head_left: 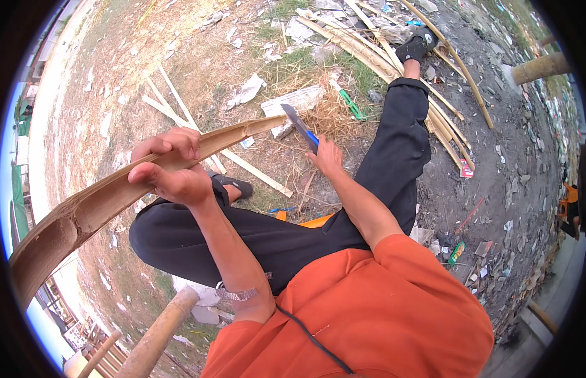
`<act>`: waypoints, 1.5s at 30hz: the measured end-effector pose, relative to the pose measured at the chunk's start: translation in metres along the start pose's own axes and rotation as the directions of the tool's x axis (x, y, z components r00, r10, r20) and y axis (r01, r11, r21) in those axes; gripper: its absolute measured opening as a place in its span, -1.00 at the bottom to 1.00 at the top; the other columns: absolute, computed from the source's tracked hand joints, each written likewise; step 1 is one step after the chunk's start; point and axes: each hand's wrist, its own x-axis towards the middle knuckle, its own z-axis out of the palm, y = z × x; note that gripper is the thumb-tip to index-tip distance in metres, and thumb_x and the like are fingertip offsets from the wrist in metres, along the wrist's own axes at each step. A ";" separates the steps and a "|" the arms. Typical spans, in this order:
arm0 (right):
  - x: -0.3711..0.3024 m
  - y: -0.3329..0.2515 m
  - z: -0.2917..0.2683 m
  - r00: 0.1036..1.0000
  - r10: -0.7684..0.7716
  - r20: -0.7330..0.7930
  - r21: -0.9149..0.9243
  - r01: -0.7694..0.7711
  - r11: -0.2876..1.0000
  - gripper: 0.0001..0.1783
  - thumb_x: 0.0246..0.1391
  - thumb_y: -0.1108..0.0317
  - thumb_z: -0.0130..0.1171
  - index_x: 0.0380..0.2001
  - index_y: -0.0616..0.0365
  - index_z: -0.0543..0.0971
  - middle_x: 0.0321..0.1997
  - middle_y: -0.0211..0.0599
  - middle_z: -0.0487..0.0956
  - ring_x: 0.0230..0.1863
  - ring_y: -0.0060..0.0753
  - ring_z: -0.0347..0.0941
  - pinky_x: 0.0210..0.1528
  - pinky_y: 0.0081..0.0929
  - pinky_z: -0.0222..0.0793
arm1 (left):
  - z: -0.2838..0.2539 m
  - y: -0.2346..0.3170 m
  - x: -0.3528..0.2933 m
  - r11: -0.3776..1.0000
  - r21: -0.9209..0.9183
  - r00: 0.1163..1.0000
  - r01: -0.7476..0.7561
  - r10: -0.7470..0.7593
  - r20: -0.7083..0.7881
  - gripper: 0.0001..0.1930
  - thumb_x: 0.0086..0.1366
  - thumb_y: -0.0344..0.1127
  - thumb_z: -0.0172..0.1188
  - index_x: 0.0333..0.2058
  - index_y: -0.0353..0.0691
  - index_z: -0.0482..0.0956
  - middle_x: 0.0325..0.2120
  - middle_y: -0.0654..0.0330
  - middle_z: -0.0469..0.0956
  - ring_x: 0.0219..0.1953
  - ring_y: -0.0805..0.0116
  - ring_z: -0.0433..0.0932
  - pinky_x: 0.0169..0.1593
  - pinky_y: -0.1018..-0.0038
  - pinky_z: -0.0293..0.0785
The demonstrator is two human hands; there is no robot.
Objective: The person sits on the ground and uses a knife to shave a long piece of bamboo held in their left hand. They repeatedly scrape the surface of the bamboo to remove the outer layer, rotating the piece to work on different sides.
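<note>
My left hand (173, 170) is wrapped round a long split bamboo piece (107, 201), its hollow inner side and a node wall showing. The piece runs from the lower left up to a narrow end in front of me. In my right hand (329, 156) is a knife (299, 126) with a blue handle, gripped in closed fingers. Its grey blade lies right at the narrow end of the bamboo; I cannot tell whether it touches.
Pale bamboo strips (261, 170) lie beyond my bent left knee, and a heap of longer strips (349, 41) by my right foot. A green-handled tool (349, 101) rests near dry shavings (327, 120). Bamboo poles (539, 68) stand at right and lower left (157, 334). Litter covers the ground.
</note>
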 end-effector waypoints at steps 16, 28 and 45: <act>0.037 0.046 -0.067 0.966 0.106 -0.236 0.138 -0.075 0.988 -0.79 -0.10 0.28 0.11 -0.37 0.08 0.62 -0.42 0.03 0.58 -0.33 0.08 0.53 -0.23 -0.11 0.43 | -0.001 -0.001 -0.001 0.999 -0.047 1.000 0.002 -0.002 0.000 -0.47 0.34 0.26 -0.36 -0.40 -0.15 0.24 -0.77 0.23 0.19 -0.70 0.42 0.17 -0.53 0.48 0.19; 0.011 -0.052 -0.051 0.986 -0.165 0.032 0.504 0.127 0.855 -0.30 0.19 -0.25 -0.31 -0.41 0.22 0.51 -0.45 0.08 0.53 -0.32 0.15 0.45 -0.22 -0.05 0.29 | -0.004 -0.003 -0.001 0.993 -0.099 0.998 0.062 -0.063 -0.008 -0.41 0.30 0.32 -0.34 -0.46 -0.15 0.25 -0.80 0.24 0.18 -0.72 0.41 0.14 -0.56 0.51 0.17; 0.022 -0.017 -0.015 0.983 -0.009 0.184 0.289 -0.045 0.956 -0.33 0.21 -0.18 -0.34 -0.23 0.17 0.58 -0.33 0.23 0.55 -0.19 0.27 0.46 -0.05 0.04 0.29 | -0.005 -0.006 0.001 0.994 -0.106 0.991 0.038 -0.024 0.129 -0.33 0.24 0.41 -0.40 -0.50 -0.16 0.26 -0.84 0.28 0.15 -0.79 0.43 0.10 -0.58 0.46 0.17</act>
